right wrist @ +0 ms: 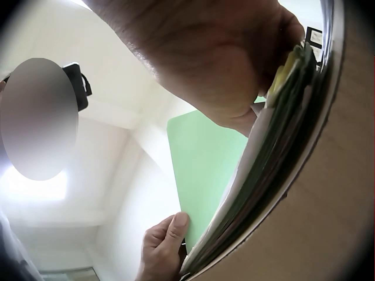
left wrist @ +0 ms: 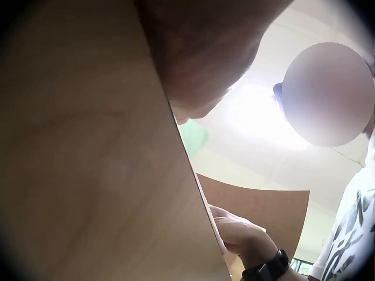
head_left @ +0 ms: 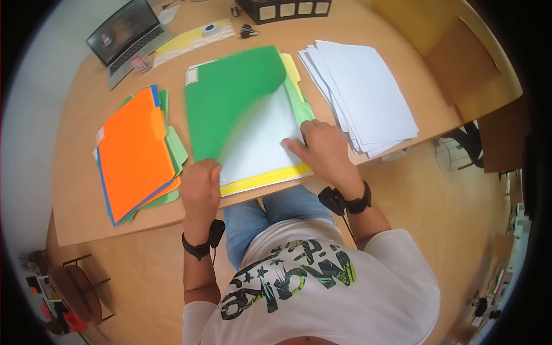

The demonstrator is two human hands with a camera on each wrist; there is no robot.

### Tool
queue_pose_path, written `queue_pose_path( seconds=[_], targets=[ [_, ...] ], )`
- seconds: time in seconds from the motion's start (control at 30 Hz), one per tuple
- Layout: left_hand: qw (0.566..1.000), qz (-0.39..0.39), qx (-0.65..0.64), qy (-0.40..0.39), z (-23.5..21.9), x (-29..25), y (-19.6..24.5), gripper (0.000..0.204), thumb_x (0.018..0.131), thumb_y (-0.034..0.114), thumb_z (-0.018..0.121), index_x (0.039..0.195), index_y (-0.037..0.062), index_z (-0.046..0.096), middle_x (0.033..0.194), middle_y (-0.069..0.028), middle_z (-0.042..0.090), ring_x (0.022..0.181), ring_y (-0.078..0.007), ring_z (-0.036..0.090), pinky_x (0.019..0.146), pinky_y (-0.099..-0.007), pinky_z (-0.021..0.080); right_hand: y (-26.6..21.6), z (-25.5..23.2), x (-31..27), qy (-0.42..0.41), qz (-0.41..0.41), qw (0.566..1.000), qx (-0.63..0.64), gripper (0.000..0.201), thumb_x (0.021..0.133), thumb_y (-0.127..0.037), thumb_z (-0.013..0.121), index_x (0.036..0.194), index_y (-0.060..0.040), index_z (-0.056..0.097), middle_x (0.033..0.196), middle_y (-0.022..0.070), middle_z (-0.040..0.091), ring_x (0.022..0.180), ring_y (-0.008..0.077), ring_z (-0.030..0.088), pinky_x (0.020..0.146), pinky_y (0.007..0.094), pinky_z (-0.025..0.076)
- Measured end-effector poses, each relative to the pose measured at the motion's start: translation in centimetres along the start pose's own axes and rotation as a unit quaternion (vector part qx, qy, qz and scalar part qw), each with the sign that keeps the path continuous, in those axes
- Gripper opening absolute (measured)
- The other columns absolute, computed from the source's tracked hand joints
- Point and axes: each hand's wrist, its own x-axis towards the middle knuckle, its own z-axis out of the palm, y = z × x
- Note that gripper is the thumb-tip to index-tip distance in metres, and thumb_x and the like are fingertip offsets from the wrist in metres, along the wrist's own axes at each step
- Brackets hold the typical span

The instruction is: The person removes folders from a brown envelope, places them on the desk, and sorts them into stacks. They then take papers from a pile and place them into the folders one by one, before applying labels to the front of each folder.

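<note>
A dark green folder [head_left: 230, 92] lies on a stack in front of the person, its cover bent up over white paper [head_left: 264, 138]. The left hand [head_left: 199, 187] grips the cover's near edge at the stack's lower left corner. In the right wrist view, its thumb lies against the cover's pale green inside [right wrist: 205, 164]. The right hand [head_left: 325, 149] holds the stack's right edge, with the thumb over the white paper and the fingers curled by the light green and yellow tabs [head_left: 292, 72]. A yellow folder edge [head_left: 264, 179] shows along the near side.
An orange folder [head_left: 135, 158] tops a pile at the left. Loose white sheets [head_left: 365, 95] are piled at the right. A laptop [head_left: 129, 40], a tape roll [head_left: 210, 30], a black clip [head_left: 248, 31] and a dark box [head_left: 282, 10] stand farther back. The table edge [head_left: 138, 231] is near the person.
</note>
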Motion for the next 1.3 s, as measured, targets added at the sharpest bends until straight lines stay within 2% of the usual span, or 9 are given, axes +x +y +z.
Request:
queue_pose_path(
  seconds=[0.13, 0.17, 0.27, 0.47, 0.53, 0.63, 0.93, 1.2, 1.3],
  targets=[
    [0.999, 0.04, 0.001, -0.013, -0.6, 0.3, 0.7, 0.021, 0.078, 0.003, 0.062, 0.099, 0.0032, 0.061, 0.095, -0.0108, 0.063, 0.087, -0.0313, 0.059, 0.074, -0.0406, 0.048, 0.3, 0.8, -0.5, 0.052, -0.021, 0.994, 0.095, 0.022, 0.082, -0.022, 0.066, 0.082, -0.0019, 0.059, 0.068, 0.0169, 0.06, 0.065, 0.0352, 0.059, 0.059, 0.0428, 0.044],
    [0.997, 0.035, 0.022, -0.067, -1.0, 0.0, 0.5, 0.036, 0.075, 0.0, 0.059, 0.11, 0.0024, 0.058, 0.116, -0.0142, 0.058, 0.103, -0.0356, 0.055, 0.087, -0.0439, 0.045, 0.5, 0.8, -0.6, 0.06, -0.015, 0.991, 0.12, 0.02, 0.082, -0.02, 0.065, 0.084, -0.0021, 0.058, 0.068, 0.0174, 0.059, 0.066, 0.0354, 0.06, 0.059, 0.0426, 0.044],
    [0.998, -0.028, 0.033, -0.038, -1.0, 0.9, 1.2, 0.045, 0.076, -0.002, 0.055, 0.121, 0.0039, 0.056, 0.13, -0.0172, 0.052, 0.112, -0.0374, 0.053, 0.092, -0.0437, 0.043, 0.7, 0.1, -0.6, 0.015, 0.04, 0.986, 0.162, 0.018, 0.083, -0.018, 0.065, 0.086, -0.0025, 0.056, 0.068, 0.0182, 0.059, 0.066, 0.0359, 0.059, 0.058, 0.0429, 0.043],
    [0.983, -0.153, -0.042, -0.093, -1.2, 0.5, 0.7, 0.059, 0.076, -0.008, 0.05, 0.131, 0.0113, 0.054, 0.14, -0.0215, 0.044, 0.12, -0.0383, 0.051, 0.097, -0.0426, 0.043, 6.0, -1.0, -1.1, 0.039, 0.086, 0.96, 0.264, 0.024, 0.085, -0.024, 0.068, 0.092, -0.0011, 0.062, 0.058, 0.0117, 0.051, 0.052, 0.0193, 0.048, 0.05, 0.0348, 0.038],
    [0.986, -0.145, -0.048, -0.069, -1.7, 0.5, 0.5, 0.06, 0.076, -0.012, 0.047, 0.131, 0.0107, 0.054, 0.138, -0.0207, 0.046, 0.119, -0.0375, 0.053, 0.096, -0.04, 0.044, 9.4, -2.5, -1.2, 0.074, 0.123, 0.943, 0.301, 0.023, 0.088, -0.02, 0.067, 0.087, 0.0022, 0.061, 0.058, -0.0003, 0.041, 0.057, 0.0069, 0.036, 0.049, 0.0271, 0.033],
    [0.989, -0.14, -0.04, -0.027, -2.4, 0.9, 0.3, 0.06, 0.075, -0.015, 0.045, 0.129, 0.0091, 0.055, 0.135, -0.0196, 0.05, 0.117, -0.0357, 0.055, 0.096, -0.0388, 0.045, 15.4, -4.9, -1.7, 0.15, 0.125, 0.939, 0.281, 0.022, 0.091, -0.017, 0.061, 0.084, 0.0033, 0.058, 0.064, -0.004, 0.041, 0.062, 0.0051, 0.034, 0.051, 0.0237, 0.031],
    [0.985, -0.151, -0.029, 0.079, -4.3, 1.7, -1.7, 0.05, 0.075, -0.018, 0.04, 0.117, 0.0, 0.062, 0.121, -0.0187, 0.062, 0.117, -0.0312, 0.057, 0.102, -0.037, 0.042, 23.6, -6.9, -3.3, 0.16, 0.297, 0.939, -0.07, 0.029, 0.087, -0.028, 0.061, 0.105, -0.0055, 0.067, 0.078, 0.0139, 0.066, 0.074, 0.0294, 0.064, 0.068, 0.0384, 0.049],
    [0.964, -0.164, 0.039, 0.205, -11.5, -1.3, -8.3, 0.049, 0.073, -0.014, 0.037, 0.112, -0.0013, 0.065, 0.121, -0.0207, 0.062, 0.115, -0.0313, 0.059, 0.1, -0.0383, 0.044, 22.8, -6.5, -3.1, 0.135, 0.326, 0.921, -0.165, 0.036, 0.083, -0.028, 0.066, 0.116, -0.0128, 0.065, 0.1, 0.0145, 0.065, 0.092, 0.0309, 0.063, 0.079, 0.0405, 0.05],
    [0.956, -0.202, 0.047, 0.209, -13.8, -3.9, -11.6, 0.05, 0.073, -0.013, 0.035, 0.111, -0.0012, 0.065, 0.121, -0.021, 0.061, 0.117, -0.0321, 0.057, 0.101, -0.0391, 0.043, 22.6, -5.5, -3.2, 0.249, 0.249, 0.917, -0.187, 0.036, 0.085, -0.025, 0.067, 0.119, -0.015, 0.063, 0.101, 0.0126, 0.062, 0.093, 0.0318, 0.061, 0.082, 0.0418, 0.049]
  ],
)
